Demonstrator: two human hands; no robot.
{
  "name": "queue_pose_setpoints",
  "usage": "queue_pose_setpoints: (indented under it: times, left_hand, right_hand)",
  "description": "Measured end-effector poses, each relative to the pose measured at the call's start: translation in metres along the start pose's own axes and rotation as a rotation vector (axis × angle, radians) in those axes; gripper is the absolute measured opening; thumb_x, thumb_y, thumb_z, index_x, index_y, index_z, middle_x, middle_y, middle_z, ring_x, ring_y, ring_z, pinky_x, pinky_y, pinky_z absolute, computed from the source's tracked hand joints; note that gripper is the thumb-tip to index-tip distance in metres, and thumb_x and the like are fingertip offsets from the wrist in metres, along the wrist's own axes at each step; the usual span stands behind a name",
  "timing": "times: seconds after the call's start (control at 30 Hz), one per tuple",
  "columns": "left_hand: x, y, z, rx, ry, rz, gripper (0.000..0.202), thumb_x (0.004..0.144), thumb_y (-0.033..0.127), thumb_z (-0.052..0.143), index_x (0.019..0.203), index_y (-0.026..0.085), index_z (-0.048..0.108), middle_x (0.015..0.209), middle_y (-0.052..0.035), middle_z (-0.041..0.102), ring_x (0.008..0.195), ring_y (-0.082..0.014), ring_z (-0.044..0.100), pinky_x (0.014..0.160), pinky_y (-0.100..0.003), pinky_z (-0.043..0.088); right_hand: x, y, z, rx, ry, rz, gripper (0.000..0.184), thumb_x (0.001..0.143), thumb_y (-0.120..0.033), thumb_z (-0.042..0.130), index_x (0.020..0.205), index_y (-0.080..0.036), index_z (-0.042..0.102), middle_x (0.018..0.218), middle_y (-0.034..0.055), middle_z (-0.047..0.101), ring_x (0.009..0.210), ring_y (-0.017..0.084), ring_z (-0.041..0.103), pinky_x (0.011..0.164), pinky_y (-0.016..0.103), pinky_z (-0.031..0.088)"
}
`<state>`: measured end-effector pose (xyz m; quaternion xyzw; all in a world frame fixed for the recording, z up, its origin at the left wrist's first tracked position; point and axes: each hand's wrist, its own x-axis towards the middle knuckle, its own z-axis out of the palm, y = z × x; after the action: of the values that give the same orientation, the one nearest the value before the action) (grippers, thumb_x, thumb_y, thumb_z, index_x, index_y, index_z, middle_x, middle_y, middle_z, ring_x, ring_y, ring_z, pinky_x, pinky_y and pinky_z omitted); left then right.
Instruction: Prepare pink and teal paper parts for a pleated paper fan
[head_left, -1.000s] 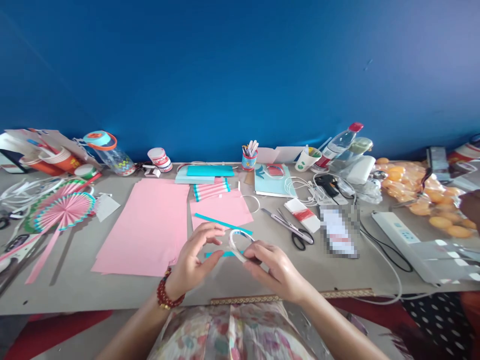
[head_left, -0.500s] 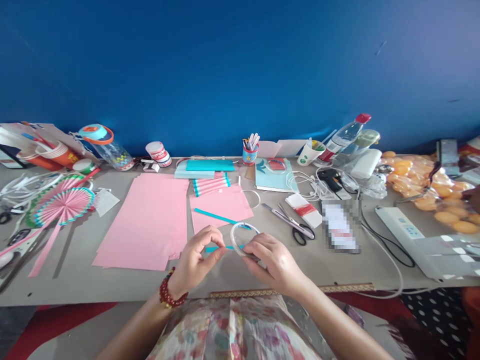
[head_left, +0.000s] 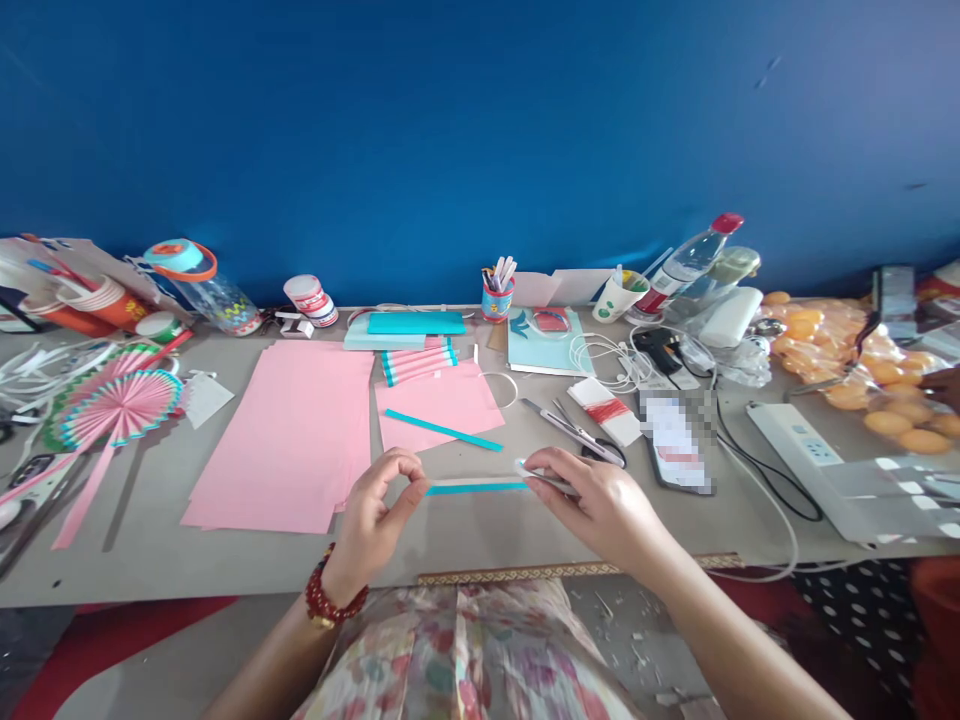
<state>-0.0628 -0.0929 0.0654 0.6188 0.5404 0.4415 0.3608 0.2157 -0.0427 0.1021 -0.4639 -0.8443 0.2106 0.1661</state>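
Observation:
My left hand (head_left: pixel 379 515) pinches the free end of a pale tape strip (head_left: pixel 472 481), stretched level across to my right. Between the fingers and thumb of my right hand (head_left: pixel 604 510) is the tape roll (head_left: pixel 523 466), turned edge-on and mostly hidden. A turquoise paper strip (head_left: pixel 477 489) runs just below the tape and parallel to it; whether they touch I cannot tell. Beyond, a second turquoise strip (head_left: pixel 442 430) lies slantwise, partly over a pink sheet (head_left: pixel 397 425). A pleated pink piece with turquoise edges (head_left: pixel 420 362) rests at that sheet's far side.
A pink paper stack (head_left: pixel 281 435) is on the left, beside a pleated fan (head_left: pixel 124 405). Scissors (head_left: pixel 604 450), a utility knife (head_left: pixel 551 420), a red-thread card (head_left: pixel 606 410) and a phone (head_left: pixel 675 440) lie right. A patterned strip (head_left: pixel 510 575) follows the near table edge.
My hands have moved apart, with tape now drawn out between them. The roll has turned from showing its ring to edge-on. The view has shifted slightly.

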Motion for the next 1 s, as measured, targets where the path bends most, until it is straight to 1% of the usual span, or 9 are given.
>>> queue_pose_setpoints:
  times: [0.17,0.27,0.37,0.47,0.57,0.63,0.73,0.87,1.0]
  left_hand:
    - [-0.012,-0.016,-0.003,0.077,-0.034,-0.092,0.020,0.096,0.033,0.053,0.081,0.021,0.054,0.084,-0.0024,0.059,0.084,-0.0180,0.058,0.076,-0.026,0.046]
    - [-0.020,-0.022,-0.003,0.128,-0.048,-0.143,0.021,0.096,0.036,0.052,0.081,0.021,0.055,0.087,-0.0031,0.062,0.086,-0.0185,0.060,0.068,-0.024,0.046]
    - [-0.025,-0.024,-0.003,0.155,-0.038,-0.157,0.021,0.097,0.036,0.051,0.082,0.021,0.055,0.088,-0.0033,0.062,0.088,-0.0187,0.061,0.068,-0.024,0.046]
    - [-0.028,-0.027,-0.001,0.175,-0.040,-0.156,0.021,0.097,0.036,0.051,0.083,0.021,0.055,0.088,-0.0034,0.063,0.086,-0.0186,0.061,0.067,-0.024,0.045]
    - [-0.028,-0.029,0.001,0.194,-0.039,-0.132,0.021,0.097,0.035,0.051,0.082,0.021,0.055,0.088,-0.0039,0.063,0.087,-0.0192,0.061,0.070,-0.026,0.046]
    - [-0.026,-0.031,0.003,0.201,-0.039,-0.119,0.021,0.097,0.035,0.051,0.082,0.021,0.055,0.088,-0.0040,0.064,0.087,-0.0196,0.061,0.072,-0.027,0.046]
    - [-0.024,-0.033,0.005,0.207,-0.027,-0.116,0.020,0.096,0.035,0.051,0.083,0.021,0.056,0.087,-0.0041,0.064,0.087,-0.0198,0.062,0.070,-0.026,0.046]
    - [-0.020,-0.037,0.007,0.240,0.018,-0.115,0.020,0.094,0.035,0.053,0.081,0.021,0.056,0.085,-0.0040,0.064,0.086,-0.0206,0.061,0.063,-0.025,0.044]
    - [-0.016,-0.043,0.006,0.255,0.028,-0.126,0.021,0.094,0.036,0.053,0.079,0.021,0.056,0.083,-0.0037,0.063,0.083,-0.0199,0.061,0.058,-0.024,0.040]
  right_hand:
    - [-0.009,0.003,0.000,0.007,-0.146,0.077,0.014,0.096,-0.034,0.047,0.094,-0.026,0.059,0.073,-0.0028,0.069,0.056,0.015,0.060,0.055,0.023,0.037]
    - [-0.013,0.008,0.004,-0.044,-0.183,0.114,0.014,0.095,-0.032,0.046,0.090,-0.026,0.058,0.070,-0.0036,0.067,0.052,0.014,0.055,0.053,0.023,0.034]
    - [-0.019,0.014,0.004,-0.067,-0.207,0.156,0.014,0.094,-0.034,0.048,0.088,-0.026,0.057,0.067,-0.0046,0.065,0.051,0.014,0.054,0.053,0.023,0.033]
    - [-0.025,0.020,0.001,-0.059,-0.193,0.201,0.010,0.094,-0.034,0.048,0.089,-0.027,0.055,0.069,-0.0050,0.065,0.055,0.015,0.057,0.054,0.023,0.035]
    - [-0.028,0.023,-0.007,-0.065,-0.177,0.226,0.007,0.092,-0.029,0.047,0.090,-0.027,0.054,0.073,-0.0047,0.067,0.058,0.015,0.060,0.055,0.023,0.037]
    - [-0.029,0.024,-0.011,-0.087,-0.169,0.242,0.007,0.091,-0.028,0.046,0.090,-0.027,0.054,0.072,-0.0046,0.068,0.058,0.015,0.061,0.054,0.023,0.037]
    - [-0.028,0.028,-0.014,-0.135,-0.161,0.260,0.010,0.090,-0.028,0.045,0.091,-0.027,0.055,0.073,-0.0037,0.069,0.059,0.016,0.061,0.054,0.024,0.037]
    - [-0.025,0.031,-0.003,-0.286,-0.157,0.256,0.013,0.091,-0.026,0.044,0.092,-0.026,0.057,0.070,-0.0029,0.068,0.059,0.017,0.061,0.053,0.025,0.031]
    - [-0.017,0.029,0.011,-0.457,-0.121,0.214,0.017,0.095,-0.024,0.043,0.096,-0.024,0.060,0.081,0.0012,0.071,0.063,0.018,0.062,0.053,0.027,0.026]
